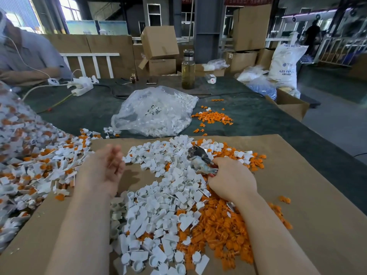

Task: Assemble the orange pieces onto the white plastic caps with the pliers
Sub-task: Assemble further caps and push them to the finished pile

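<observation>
A heap of white plastic caps [158, 211] covers the middle of a cardboard sheet [309, 205]. Loose orange pieces [220, 231] lie along the heap's right side. My right hand [230, 179] rests on the heap and grips worn metal pliers [198, 157], whose jaws point up and left over the caps. My left hand [108, 165] hovers blurred left of the heap, palm turned inward with fingers loosely spread, and nothing shows in it. A pile of assembled white-and-orange parts [37, 167] spreads at the left.
A clear bag of white caps [155, 112] and scattered orange pieces [212, 118] lie farther back on the dark table. A glass bottle [188, 70], a power strip [81, 86] and cardboard boxes [158, 42] stand behind. Another person [25, 54] sits at the far left.
</observation>
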A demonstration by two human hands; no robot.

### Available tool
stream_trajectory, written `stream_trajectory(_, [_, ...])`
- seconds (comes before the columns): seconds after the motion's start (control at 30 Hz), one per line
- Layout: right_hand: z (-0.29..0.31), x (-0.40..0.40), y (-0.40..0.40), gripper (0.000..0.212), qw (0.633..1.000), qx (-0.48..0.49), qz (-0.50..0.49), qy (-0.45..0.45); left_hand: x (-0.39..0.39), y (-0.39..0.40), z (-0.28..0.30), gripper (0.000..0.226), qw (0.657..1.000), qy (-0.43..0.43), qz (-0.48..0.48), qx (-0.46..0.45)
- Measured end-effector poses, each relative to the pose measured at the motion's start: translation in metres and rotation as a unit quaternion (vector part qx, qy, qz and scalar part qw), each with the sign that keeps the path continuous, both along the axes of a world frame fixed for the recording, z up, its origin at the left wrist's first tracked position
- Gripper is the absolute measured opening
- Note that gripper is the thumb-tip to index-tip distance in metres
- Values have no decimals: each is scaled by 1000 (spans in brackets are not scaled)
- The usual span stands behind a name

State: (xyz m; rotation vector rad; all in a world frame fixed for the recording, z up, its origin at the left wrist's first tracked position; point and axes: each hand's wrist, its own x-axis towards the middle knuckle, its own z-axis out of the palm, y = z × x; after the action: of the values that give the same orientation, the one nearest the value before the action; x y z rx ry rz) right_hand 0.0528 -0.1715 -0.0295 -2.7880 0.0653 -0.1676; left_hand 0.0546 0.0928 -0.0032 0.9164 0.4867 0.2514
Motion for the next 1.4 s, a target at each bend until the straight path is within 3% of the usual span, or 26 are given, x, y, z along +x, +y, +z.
stream_trajectory(0.07, [0, 1, 0, 7, 1000, -1, 7, 4, 2, -16, 2, 6, 982, 30, -55, 176])
stream_trajectory(0.1, [0, 2, -1, 8, 1000, -2, 11, 7, 0, -23, 1, 5, 957, 40, -76, 277])
stream_trajectory(0.2, [0, 2, -2, 7, 1000, -8, 21, 12, -1, -40, -10, 17, 838, 29, -143, 527])
stream_trajectory(0.27, [-1, 2, -3, 8, 1000, -12, 19, 12, -1, -47, -12, 20, 761, 36, -181, 622])
stream_trajectory(0.33, [-1, 1, -3, 12, 1000, -9, 17, 11, 0, -53, -13, 21, 736, 26, -224, 639])
stream_trajectory(0.47, [0, 1, -1, 15, 999, 6, 23, 24, -1, -56, -9, 11, 735, 15, -290, 613])
stream_trajectory(0.53, [0, 0, 0, 21, 999, -8, 23, 36, -2, -56, -8, 12, 700, 25, -313, 642])
stream_trajectory(0.7, [-1, 0, -1, 22, 999, -23, 19, 30, -4, -61, -10, 18, 667, 11, -293, 685])
stream_trajectory(0.83, [0, -1, -1, 5, 1000, -8, 2, 0, -5, -63, -11, 13, 687, 10, -270, 675])
stream_trajectory(1.03, [8, 1, -1, 21, 988, 140, 2, -70, -5, -64, -3, 15, 777, -9, -228, 587])
stream_trajectory(1.1, [10, 0, 0, 15, 972, 217, 14, -86, -7, -66, 0, 18, 804, -35, -227, 548])
stream_trajectory(1.23, [13, -2, 1, 5, 938, 335, 24, -88, -11, -71, 5, 22, 860, -61, -244, 444])
stream_trajectory(1.4, [15, -4, 5, 12, 908, 407, 33, -93, -9, -81, 8, 18, 943, -61, -237, 227])
